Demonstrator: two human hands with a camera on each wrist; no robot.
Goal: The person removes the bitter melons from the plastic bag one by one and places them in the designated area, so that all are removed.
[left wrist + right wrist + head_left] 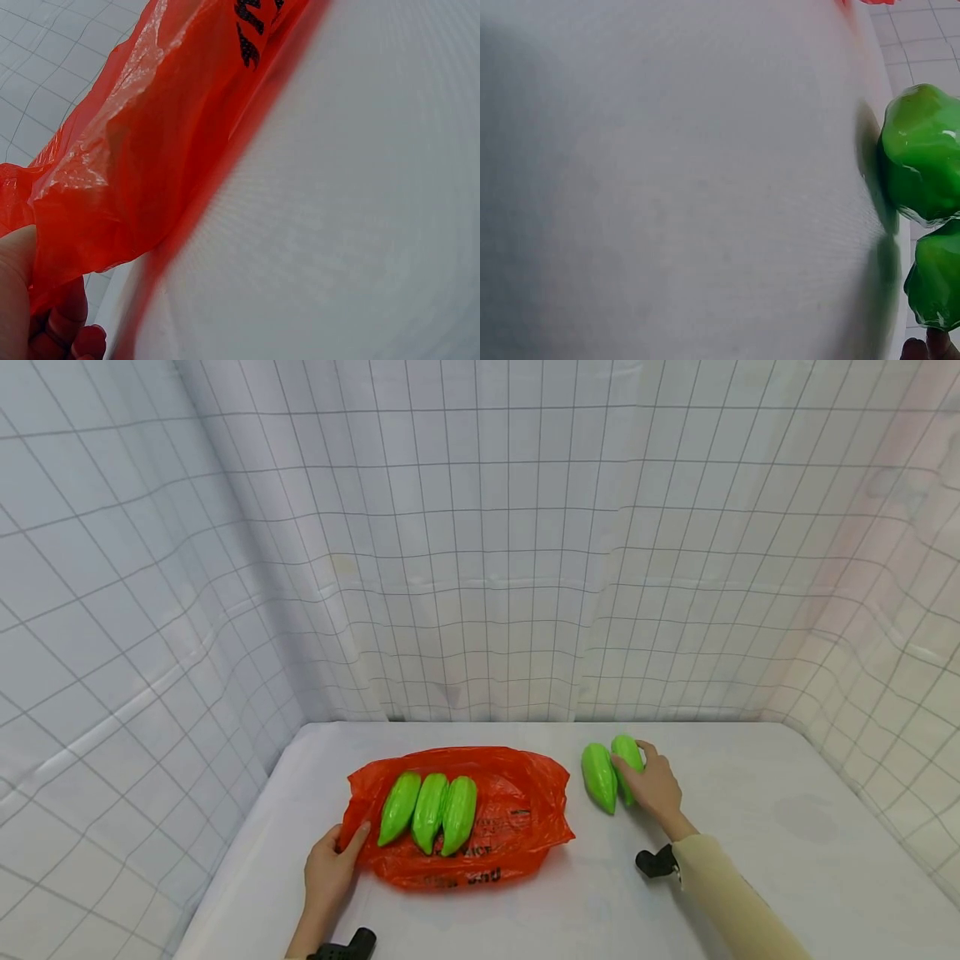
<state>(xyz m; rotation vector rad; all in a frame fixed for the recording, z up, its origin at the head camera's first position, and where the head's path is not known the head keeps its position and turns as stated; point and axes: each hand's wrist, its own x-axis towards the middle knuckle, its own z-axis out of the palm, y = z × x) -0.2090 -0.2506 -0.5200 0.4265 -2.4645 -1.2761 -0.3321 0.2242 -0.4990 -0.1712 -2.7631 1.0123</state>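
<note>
My left hand (330,868) pinches the left edge of a red plastic bag (517,777) between thumb and fingers. The bag lies spread on the table, and black print shows on it. On it, side by side, rest three glossy green bitter melons (431,810) with pointed ends. To the bag's right, my right hand (654,783) grips a bitter melon (627,752), its thumb on the left side and fingers round the right. Another bitter melon (598,777) lies just left of that one. In the right wrist view, fingertips (939,343) touch the lower bitter melon (937,277).
A white table (750,827) extends under everything. White curtains with a dark grid (495,552) hang behind it and along both sides. Each wrist wears a black device (657,862).
</note>
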